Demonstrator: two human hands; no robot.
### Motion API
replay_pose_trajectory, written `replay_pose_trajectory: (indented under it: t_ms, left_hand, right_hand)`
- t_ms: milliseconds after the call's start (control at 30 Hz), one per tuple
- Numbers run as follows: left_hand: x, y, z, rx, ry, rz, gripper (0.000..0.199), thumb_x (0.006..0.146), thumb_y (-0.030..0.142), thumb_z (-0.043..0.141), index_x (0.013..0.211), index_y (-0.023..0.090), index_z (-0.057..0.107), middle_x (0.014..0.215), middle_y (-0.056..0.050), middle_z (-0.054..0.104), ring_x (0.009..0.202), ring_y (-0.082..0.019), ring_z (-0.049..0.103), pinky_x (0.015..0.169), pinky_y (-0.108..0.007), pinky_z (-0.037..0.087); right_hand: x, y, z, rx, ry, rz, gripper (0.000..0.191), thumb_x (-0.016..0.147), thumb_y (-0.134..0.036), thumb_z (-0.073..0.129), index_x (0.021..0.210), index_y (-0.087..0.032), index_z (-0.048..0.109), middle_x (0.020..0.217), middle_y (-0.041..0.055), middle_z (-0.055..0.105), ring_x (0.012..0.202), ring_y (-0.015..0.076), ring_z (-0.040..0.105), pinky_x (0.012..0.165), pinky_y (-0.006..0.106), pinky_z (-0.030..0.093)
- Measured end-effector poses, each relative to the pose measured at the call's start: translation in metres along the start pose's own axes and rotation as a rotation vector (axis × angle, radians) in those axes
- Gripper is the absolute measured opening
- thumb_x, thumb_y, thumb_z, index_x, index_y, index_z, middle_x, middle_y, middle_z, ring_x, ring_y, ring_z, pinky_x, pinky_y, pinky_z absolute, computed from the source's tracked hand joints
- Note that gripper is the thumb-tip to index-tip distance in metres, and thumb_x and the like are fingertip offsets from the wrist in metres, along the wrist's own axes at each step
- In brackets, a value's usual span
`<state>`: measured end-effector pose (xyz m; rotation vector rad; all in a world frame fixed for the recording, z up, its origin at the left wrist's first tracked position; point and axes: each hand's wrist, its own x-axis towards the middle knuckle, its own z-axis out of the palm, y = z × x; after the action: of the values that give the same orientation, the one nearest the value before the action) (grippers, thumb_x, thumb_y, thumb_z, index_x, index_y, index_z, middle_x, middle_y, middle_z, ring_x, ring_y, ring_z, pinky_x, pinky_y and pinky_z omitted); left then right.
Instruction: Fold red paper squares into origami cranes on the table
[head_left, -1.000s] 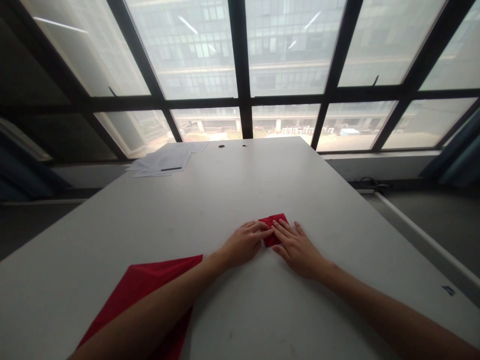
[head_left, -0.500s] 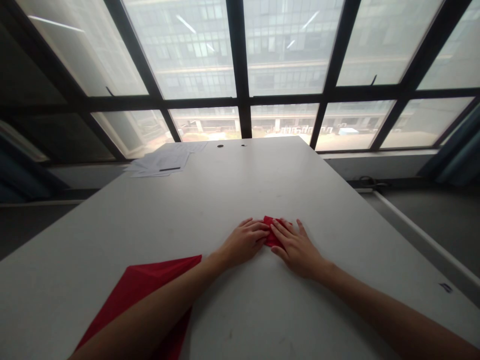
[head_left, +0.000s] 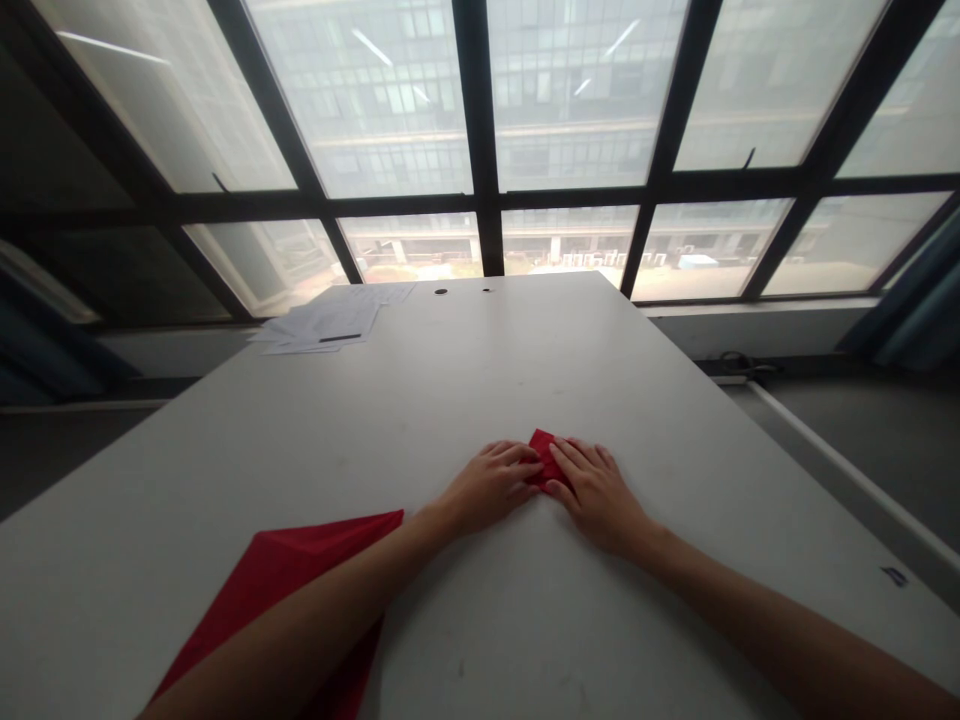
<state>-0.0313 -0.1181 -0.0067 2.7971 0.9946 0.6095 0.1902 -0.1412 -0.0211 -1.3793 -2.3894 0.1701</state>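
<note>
A small folded red piece (head_left: 546, 464) lies flat on the white table in front of me; whether it is paper or cloth I cannot tell. My left hand (head_left: 491, 485) has its curled fingertips pressed on the left edge. From the other side my right hand (head_left: 598, 495) holds the piece, its fingers close together over the right part and the thumb at the near edge. The hands cover much of both sides. Under my left forearm is a larger red sheet (head_left: 247, 590), partly hidden by the arm.
Loose white papers (head_left: 307, 322) with a dark pen-like stick (head_left: 340, 338) on them lie at the table's far left. Two small dark spots mark the far edge of the white table (head_left: 465, 380). Large windows stand behind it, and a small dark mark (head_left: 894, 576) shows at the right edge.
My right hand's fingers have drawn together and shifted slightly right, baring more of the folded red piece. Its top corner now looks more pointed. My left hand has barely moved.
</note>
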Motion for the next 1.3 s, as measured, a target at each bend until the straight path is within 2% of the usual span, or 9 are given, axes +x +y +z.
replay_pose_trajectory:
  t_ms: [233,367,600,700,833,967,1133,1233,1300]
  left_hand:
    - [-0.001,-0.006,0.003,-0.077,0.046,-0.014,0.02,0.098,0.032,0.056,0.109,0.027,0.071,0.116,-0.004,0.068,0.109,-0.019,0.061,0.1,-0.035,0.043]
    - [-0.001,-0.007,0.005,-0.12,0.05,0.013,0.017,0.098,0.028,0.056,0.101,0.026,0.073,0.109,-0.003,0.07,0.104,-0.018,0.062,0.099,-0.034,0.043]
    - [-0.002,-0.009,0.007,-0.165,0.008,0.082,0.016,0.095,0.029,0.061,0.104,0.027,0.073,0.112,-0.005,0.07,0.11,-0.019,0.06,0.102,-0.035,0.042]
    - [-0.001,-0.009,0.007,-0.203,-0.021,0.086,0.016,0.095,0.028,0.061,0.106,0.028,0.073,0.113,-0.004,0.069,0.11,-0.018,0.06,0.102,-0.034,0.043]
    - [0.0,-0.007,0.004,-0.235,-0.03,0.074,0.016,0.094,0.028,0.061,0.106,0.028,0.073,0.115,-0.005,0.068,0.111,-0.019,0.06,0.102,-0.035,0.044]
    - [0.0,-0.002,-0.001,-0.248,-0.018,0.06,0.016,0.092,0.026,0.065,0.106,0.027,0.073,0.121,-0.006,0.065,0.113,-0.021,0.059,0.103,-0.037,0.044]
    - [0.0,-0.001,0.001,-0.343,0.1,-0.056,0.012,0.088,0.026,0.069,0.1,0.024,0.071,0.122,-0.007,0.06,0.111,-0.021,0.058,0.099,-0.038,0.048]
    - [0.001,-0.007,0.007,-0.503,0.255,-0.237,0.042,0.082,0.029,0.075,0.122,0.024,0.059,0.128,-0.011,0.055,0.11,-0.021,0.059,0.09,-0.036,0.054]
    - [0.003,-0.012,0.009,-0.633,0.29,-0.327,0.065,0.079,0.03,0.078,0.136,0.023,0.048,0.128,-0.013,0.056,0.103,-0.021,0.063,0.083,-0.033,0.057]
  right_hand:
    - [0.004,0.004,-0.004,0.096,0.155,0.109,0.029,0.101,-0.028,0.042,0.109,-0.024,0.069,0.123,0.0071,0.065,0.111,0.0234,0.055,0.095,0.04,0.039]
    - [0.003,0.004,-0.008,0.124,0.172,0.179,0.023,0.094,-0.023,0.052,0.11,-0.021,0.068,0.114,0.0091,0.067,0.106,0.0242,0.056,0.095,0.039,0.041]
    - [0.004,0.0,-0.034,0.359,-0.063,0.298,0.039,0.085,-0.031,0.064,0.122,-0.018,0.062,0.112,0.0126,0.067,0.104,0.0256,0.061,0.092,0.038,0.046]
    - [0.01,0.01,-0.041,0.595,-0.155,0.44,0.05,0.078,-0.028,0.07,0.125,-0.014,0.058,0.1,0.0121,0.07,0.083,0.0228,0.066,0.072,0.033,0.052]
    - [0.013,0.02,-0.035,0.887,-0.204,0.582,0.059,0.073,-0.024,0.075,0.126,-0.013,0.052,0.081,0.0059,0.068,0.064,0.0178,0.063,0.053,0.026,0.048]
    - [0.013,0.017,-0.025,0.96,-0.122,0.505,0.068,0.069,-0.017,0.074,0.132,-0.016,0.048,0.067,-0.0033,0.061,0.056,0.0128,0.057,0.046,0.02,0.042]
    - [0.014,0.01,-0.024,1.08,-0.025,0.402,0.068,0.073,-0.021,0.07,0.136,-0.017,0.046,0.074,-0.0012,0.067,0.058,0.0135,0.059,0.049,0.023,0.046]
    - [0.015,0.01,-0.025,1.134,0.007,0.355,0.065,0.075,-0.027,0.071,0.135,-0.016,0.048,0.079,0.0018,0.07,0.066,0.0165,0.064,0.056,0.027,0.053]
    - [0.016,0.011,-0.025,1.15,0.036,0.33,0.062,0.076,-0.03,0.072,0.133,-0.015,0.05,0.083,0.0036,0.072,0.07,0.0182,0.066,0.061,0.031,0.055]
